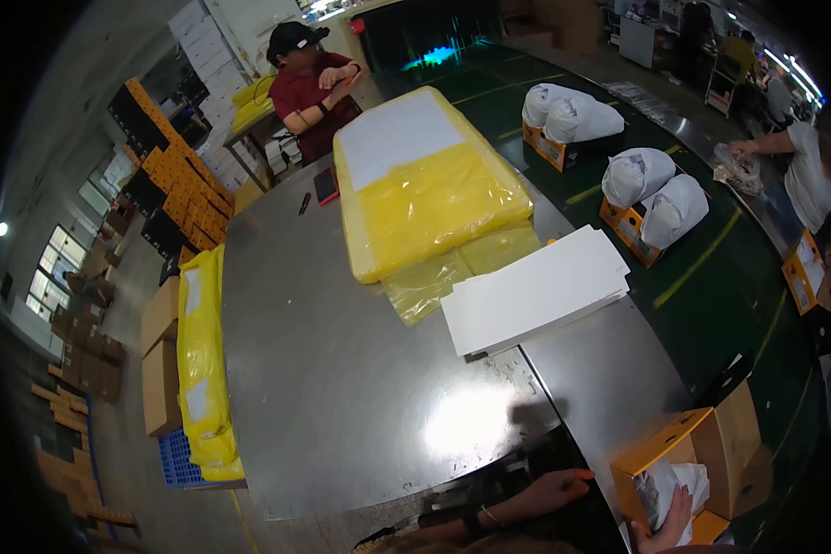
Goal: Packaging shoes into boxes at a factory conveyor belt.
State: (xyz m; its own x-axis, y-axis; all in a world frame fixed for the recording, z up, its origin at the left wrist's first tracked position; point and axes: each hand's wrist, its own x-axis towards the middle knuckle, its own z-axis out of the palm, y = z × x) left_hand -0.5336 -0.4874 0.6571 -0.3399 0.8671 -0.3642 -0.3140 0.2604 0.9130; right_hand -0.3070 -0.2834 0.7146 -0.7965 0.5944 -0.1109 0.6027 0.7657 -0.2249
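At the lower right, an orange box (pixel 667 441) stands open, its brown inner lid folded back to the right. White wrapping paper (pixel 663 489) covers what lies in it, so the contents are hidden. My right hand (pixel 671 524) rests on this paper with fingers stretched out, pressing its near right part. To the left of the box, past the table's near edge, my left hand (pixel 559 491) hovers with its fingers extended and nothing visible in them. Orange covers show on its fingertips, and a dark band and a bracelet circle the wrist.
A white sheet stack (pixel 537 288) and a yellow plastic-wrapped pile (pixel 434 198) lie on the metal table (pixel 295 369). On the green conveyor (pixel 702 277) stand orange boxes with paper-wrapped bundles (pixel 582 115). One person (pixel 314 92) is at the far side, another (pixel 808 166) at the right.
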